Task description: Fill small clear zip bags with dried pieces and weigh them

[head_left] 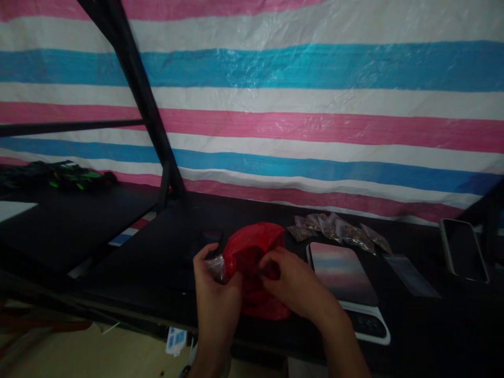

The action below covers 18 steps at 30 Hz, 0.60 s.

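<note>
A red plastic bag (255,239) sits on the black shelf with its mouth towards me. My left hand (218,296) is curled at its left side, gripping a small clear plastic bag (216,266) that lies against the red one. My right hand (293,281) is at the red bag's opening, its fingertips bent inward and pinched; what they hold, if anything, is hidden in shadow. Just right of that hand lies a flat kitchen scale (342,273) with a shiny plate. Behind the scale are several small clear bags (334,228) filled with brownish bits.
A flat clear bag (411,274) lies right of the scale, and a phone (464,249) is farther right. Black metal posts (144,100) rise at the left. Green-and-black toy vehicles (79,176) stand on the left shelf. Striped plastic sheeting (315,100) hangs behind.
</note>
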Tool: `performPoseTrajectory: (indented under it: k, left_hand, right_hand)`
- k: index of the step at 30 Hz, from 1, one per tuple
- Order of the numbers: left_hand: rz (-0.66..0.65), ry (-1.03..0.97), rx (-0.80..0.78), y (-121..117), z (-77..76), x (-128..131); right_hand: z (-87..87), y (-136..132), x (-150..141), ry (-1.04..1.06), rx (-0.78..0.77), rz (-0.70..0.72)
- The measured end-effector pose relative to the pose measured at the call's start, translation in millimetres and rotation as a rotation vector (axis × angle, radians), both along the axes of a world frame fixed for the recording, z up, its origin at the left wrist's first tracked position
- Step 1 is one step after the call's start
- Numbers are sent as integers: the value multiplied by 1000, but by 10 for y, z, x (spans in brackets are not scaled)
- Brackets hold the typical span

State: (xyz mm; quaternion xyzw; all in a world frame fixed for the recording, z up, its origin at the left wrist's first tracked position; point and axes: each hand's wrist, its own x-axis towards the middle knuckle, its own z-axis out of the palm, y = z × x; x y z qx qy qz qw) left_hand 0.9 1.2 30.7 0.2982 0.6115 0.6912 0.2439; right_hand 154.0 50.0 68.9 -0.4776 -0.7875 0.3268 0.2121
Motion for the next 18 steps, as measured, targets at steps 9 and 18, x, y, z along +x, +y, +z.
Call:
performPoseTrajectory:
  k: [9,18]
  left_hand:
    - [140,235,81,-26,87,-92]
    - [-74,259,148,6,85,-236]
  right_hand:
    - [64,36,-120,-57,111,-73]
    - [-181,234,-222,-67,255,-131]
